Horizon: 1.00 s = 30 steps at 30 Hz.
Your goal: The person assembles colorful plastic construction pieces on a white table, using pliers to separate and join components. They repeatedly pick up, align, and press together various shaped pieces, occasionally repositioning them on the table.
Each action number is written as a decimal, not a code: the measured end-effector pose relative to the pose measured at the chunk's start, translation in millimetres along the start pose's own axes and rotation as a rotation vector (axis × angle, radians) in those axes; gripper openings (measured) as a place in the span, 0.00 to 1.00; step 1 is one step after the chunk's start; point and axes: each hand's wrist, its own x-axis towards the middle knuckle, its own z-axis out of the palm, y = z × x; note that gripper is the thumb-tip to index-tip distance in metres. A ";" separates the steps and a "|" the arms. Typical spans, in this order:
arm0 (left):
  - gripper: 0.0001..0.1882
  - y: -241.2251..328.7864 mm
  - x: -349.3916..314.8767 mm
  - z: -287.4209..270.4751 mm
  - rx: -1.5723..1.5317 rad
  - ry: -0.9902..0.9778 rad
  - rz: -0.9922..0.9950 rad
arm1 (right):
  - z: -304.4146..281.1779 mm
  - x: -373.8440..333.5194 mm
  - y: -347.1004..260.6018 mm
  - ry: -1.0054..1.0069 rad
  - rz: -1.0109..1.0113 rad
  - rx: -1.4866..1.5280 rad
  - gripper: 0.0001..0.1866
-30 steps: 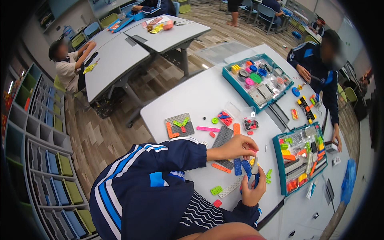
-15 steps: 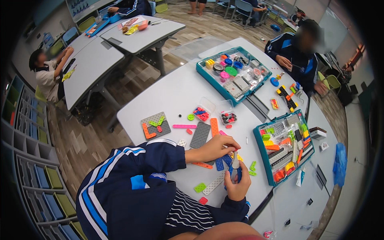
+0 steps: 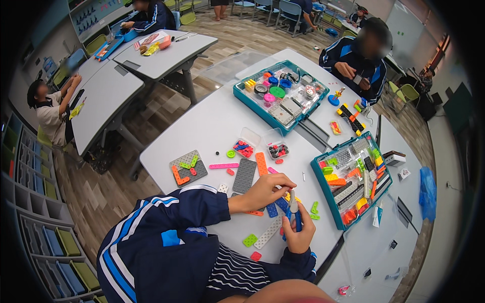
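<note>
My right hand is wrapped round the blue handles of a pair of pliers, whose grey jaws point away from me. At the jaw tips, the fingers of my left hand are pinched together. Whatever they hold there is too small to make out. Under and around my hands lie blue perforated strips, a light grey strip, a green plate and green angle pieces. Just beyond my left hand rests a dark grey perforated plate.
A teal parts case stands open at the right, another teal case farther back. Two small clear boxes hold red and black pieces. At left sits a grey plate with orange and green parts. A person works across the table.
The pliers' handles have spread apart in my right hand. My left hand stays pinched by the jaw tips. My view has shifted slightly.
</note>
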 end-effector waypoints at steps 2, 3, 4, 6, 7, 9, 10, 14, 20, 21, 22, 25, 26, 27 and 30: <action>0.16 -0.8 -0.1 0.5 -0.075 0.003 -0.020 | 0.2 0.1 0.9 -0.013 -0.025 -0.003 0.32; 0.16 -1.4 -0.4 0.6 -0.026 -0.004 -0.008 | 1.0 -0.2 1.7 -0.020 -0.038 0.003 0.32; 0.16 -2.0 -0.4 0.6 -0.008 -0.012 0.003 | 1.9 -0.6 2.7 -0.032 -0.037 0.009 0.32; 0.17 -3.4 -0.6 0.3 0.028 -0.022 0.029 | 3.8 -2.3 5.0 -0.027 -0.005 0.045 0.32; 0.17 -4.1 -0.5 -0.2 0.045 -0.025 0.045 | 4.5 -2.7 6.1 -0.029 0.035 0.054 0.32; 0.17 -4.9 -0.3 0.4 0.081 -0.029 0.075 | 5.7 -5.3 7.7 -0.032 0.097 0.130 0.31; 0.17 -4.9 -0.6 0.4 0.101 -0.031 0.089 | 6.5 -6.5 8.3 -0.038 0.156 0.161 0.31; 0.17 -1.7 -3.1 1.7 0.077 -0.046 0.098 | 9.7 -7.9 9.8 -0.030 0.181 0.329 0.30; 0.15 5.1 -2.2 4.1 0.033 0.041 0.042 | 7.0 -6.2 9.3 -0.052 0.203 0.349 0.31; 0.15 5.8 -1.9 3.5 0.066 0.035 0.032 | 6.3 -6.4 8.5 -0.051 0.203 0.343 0.31; 0.16 6.4 -1.8 2.7 0.076 0.031 0.030 | 6.1 -6.5 7.5 -0.051 0.214 0.337 0.30; 0.16 7.1 -2.2 2.5 0.085 0.017 0.071 | 5.8 -6.0 5.5 -0.046 0.174 0.344 0.30; 0.17 7.1 -3.0 2.7 0.069 0.010 0.086 | 5.0 -6.2 5.5 -0.052 0.167 0.342 0.30; 0.17 7.0 -3.6 2.7 0.081 0.010 0.096 | 3.9 -6.4 5.9 -0.064 0.171 0.345 0.30; 0.16 5.9 -4.0 2.4 0.115 -0.012 0.130 | 2.9 -6.9 9.4 -0.117 0.218 0.447 0.30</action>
